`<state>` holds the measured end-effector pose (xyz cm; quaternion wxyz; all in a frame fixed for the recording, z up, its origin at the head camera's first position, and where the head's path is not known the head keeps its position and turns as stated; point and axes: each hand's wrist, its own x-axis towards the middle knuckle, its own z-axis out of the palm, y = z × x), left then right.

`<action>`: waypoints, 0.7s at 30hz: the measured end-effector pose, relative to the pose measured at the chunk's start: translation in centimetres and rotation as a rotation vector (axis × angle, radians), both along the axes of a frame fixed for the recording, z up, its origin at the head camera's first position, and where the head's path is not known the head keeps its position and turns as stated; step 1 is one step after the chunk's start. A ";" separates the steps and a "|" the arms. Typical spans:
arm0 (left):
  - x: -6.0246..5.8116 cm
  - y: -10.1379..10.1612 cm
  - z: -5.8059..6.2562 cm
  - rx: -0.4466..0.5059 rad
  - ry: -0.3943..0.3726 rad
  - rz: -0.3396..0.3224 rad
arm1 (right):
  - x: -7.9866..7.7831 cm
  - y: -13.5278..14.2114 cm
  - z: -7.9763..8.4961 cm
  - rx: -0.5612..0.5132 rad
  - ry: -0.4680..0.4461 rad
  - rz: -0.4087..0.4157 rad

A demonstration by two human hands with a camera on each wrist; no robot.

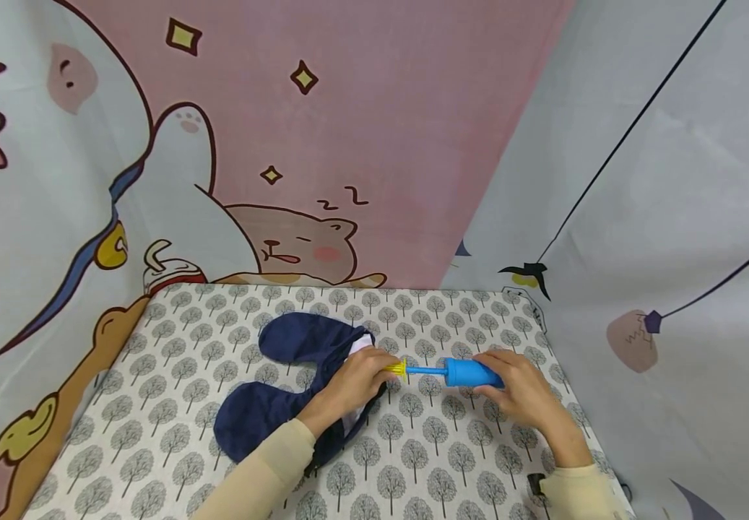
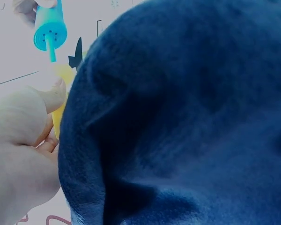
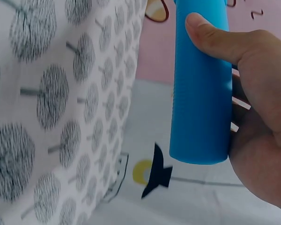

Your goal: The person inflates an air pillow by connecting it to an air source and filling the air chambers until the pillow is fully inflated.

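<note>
A hand pump with a blue barrel (image 1: 468, 373) and a thin blue rod (image 1: 427, 370) lies across the space between my hands. Its yellow end piece (image 1: 398, 368) is gripped between the thumb and fingers of my left hand (image 1: 362, 375). My right hand (image 1: 522, 386) holds the barrel, thumb on one side and fingers behind, as the right wrist view shows. Under the left hand is a navy U-shaped neck pillow (image 1: 305, 336) with a white patch near its bend. Its dark fabric (image 2: 187, 93) fills most of the left wrist view, hiding some fingertips.
The table is covered with a tree-print cloth (image 1: 185, 433). A printed cartoon curtain (image 1: 361, 144) hangs behind it, and a pale curtain (image 1: 673, 202) hangs along the right side. A small black object (image 1: 536, 484) is beside the right sleeve.
</note>
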<state>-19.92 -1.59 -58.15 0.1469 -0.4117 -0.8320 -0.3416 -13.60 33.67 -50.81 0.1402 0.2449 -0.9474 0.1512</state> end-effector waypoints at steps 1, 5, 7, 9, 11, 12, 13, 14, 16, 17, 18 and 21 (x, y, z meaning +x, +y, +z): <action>-0.2 0.0 -0.5 -0.003 -0.002 0.007 | 0.0 0.5 0.1 -0.002 0.004 0.000; -0.5 -0.1 -1.3 -0.015 0.005 0.022 | 0.1 1.9 0.4 -0.009 0.020 0.000; -0.7 -0.1 -1.5 -0.013 0.030 0.024 | 0.0 2.4 0.6 -0.008 0.023 -0.007; -0.7 -0.2 -1.4 -0.010 0.033 0.032 | 0.1 2.6 0.8 -0.006 0.017 -0.021; -0.8 -0.2 -1.4 -0.015 0.010 0.040 | 0.1 2.5 1.0 -0.006 0.004 -0.031; -0.8 -0.1 -1.3 -0.023 -0.004 0.045 | 0.2 2.3 1.1 -0.004 -0.008 -0.035; -0.7 -0.1 -1.2 -0.026 -0.024 0.048 | 0.2 2.0 1.2 -0.001 -0.015 -0.036; -0.7 -0.1 -1.1 -0.034 -0.040 0.051 | 0.2 1.7 1.2 0.001 -0.019 -0.034; -0.5 0.0 -1.0 -0.028 -0.052 0.049 | 0.2 0.9 1.3 0.001 -0.025 -0.025; -0.2 0.0 -0.5 -0.023 -0.049 0.044 | 0.2 0.6 1.2 0.001 -0.025 -0.020; 0.0 0.0 0.0 -0.017 -0.040 0.038 | 0.2 0.2 1.1 0.005 -0.022 -0.016; 0.6 -0.1 1.3 -0.005 0.013 0.015 | 0.0 -0.7 0.9 0.011 -0.017 -0.001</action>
